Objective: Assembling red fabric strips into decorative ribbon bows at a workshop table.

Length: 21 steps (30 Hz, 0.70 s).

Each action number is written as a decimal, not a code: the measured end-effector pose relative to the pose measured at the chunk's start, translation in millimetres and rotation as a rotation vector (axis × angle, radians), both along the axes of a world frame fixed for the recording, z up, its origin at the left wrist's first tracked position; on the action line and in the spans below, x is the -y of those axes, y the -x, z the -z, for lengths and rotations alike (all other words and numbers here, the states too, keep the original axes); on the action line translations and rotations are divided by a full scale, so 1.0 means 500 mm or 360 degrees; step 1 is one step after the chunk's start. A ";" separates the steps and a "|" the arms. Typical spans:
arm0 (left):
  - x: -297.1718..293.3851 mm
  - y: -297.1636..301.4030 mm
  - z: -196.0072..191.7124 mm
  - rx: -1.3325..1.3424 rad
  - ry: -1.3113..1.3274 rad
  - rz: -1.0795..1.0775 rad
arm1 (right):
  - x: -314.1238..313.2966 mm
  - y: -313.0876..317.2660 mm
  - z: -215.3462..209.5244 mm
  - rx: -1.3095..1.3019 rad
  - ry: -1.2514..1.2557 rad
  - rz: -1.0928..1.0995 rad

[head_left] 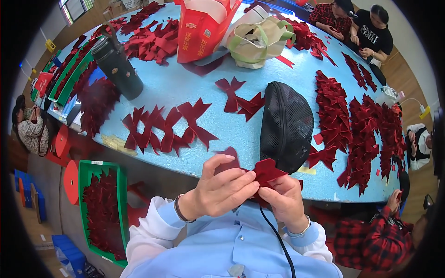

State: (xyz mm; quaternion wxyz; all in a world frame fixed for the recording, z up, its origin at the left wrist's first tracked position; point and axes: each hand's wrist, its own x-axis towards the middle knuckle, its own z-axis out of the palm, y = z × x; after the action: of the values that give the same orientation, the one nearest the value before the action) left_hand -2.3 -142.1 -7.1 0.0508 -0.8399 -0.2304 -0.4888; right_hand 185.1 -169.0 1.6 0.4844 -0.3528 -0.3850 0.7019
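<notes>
Between my two hands, just off the table's near edge, is a dark red velvet bow (268,170). The fingers of my left hand (225,192) are closed around its middle and left side. My right hand (282,197) pinches its right side, thumb in front. Part of the bow is hidden behind my fingers. Beyond my left hand lies a row of several finished-looking red bows (170,125). Two more red bows (230,94) rest farther back. A black mesh pouch (286,127) with a zip stands right beyond my hands.
The blue table (241,127) carries a dark bottle (118,67), a red paper bag (204,30), a cream bag with green handles (259,44) and heaped bows (333,109). A green crate (102,208) of bows stands at lower left. Several people work around the table. A black cord (280,238) hangs before me.
</notes>
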 end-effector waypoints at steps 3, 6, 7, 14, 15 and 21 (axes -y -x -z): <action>-0.022 0.009 0.006 0.0098 0.0121 -0.0305 | -0.010 0.008 0.002 0.0034 -0.0038 0.0047; -0.031 0.026 0.017 0.0543 0.0711 -0.0289 | -0.012 0.005 0.008 0.0248 -0.0196 0.0250; -0.028 0.034 0.022 0.0936 0.1242 -0.0107 | -0.012 0.004 0.011 0.0243 -0.0195 0.0244; -0.045 0.039 0.009 0.1805 0.2805 0.0902 | -0.024 -0.015 0.026 0.0288 -0.0131 0.0067; -0.049 0.032 0.000 0.1770 0.2858 0.0873 | -0.025 -0.018 0.027 0.0286 -0.0129 0.0064; -0.047 0.021 0.025 0.1468 0.2802 0.0688 | -0.037 -0.026 0.038 0.0314 -0.0156 -0.0097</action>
State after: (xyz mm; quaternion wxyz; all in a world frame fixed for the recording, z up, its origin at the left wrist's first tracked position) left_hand -13.0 -118.8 -19.7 -0.7688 -0.3322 -0.3487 -0.4207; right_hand 198.2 -150.7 -17.3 0.4392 -0.3842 -0.4754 0.6584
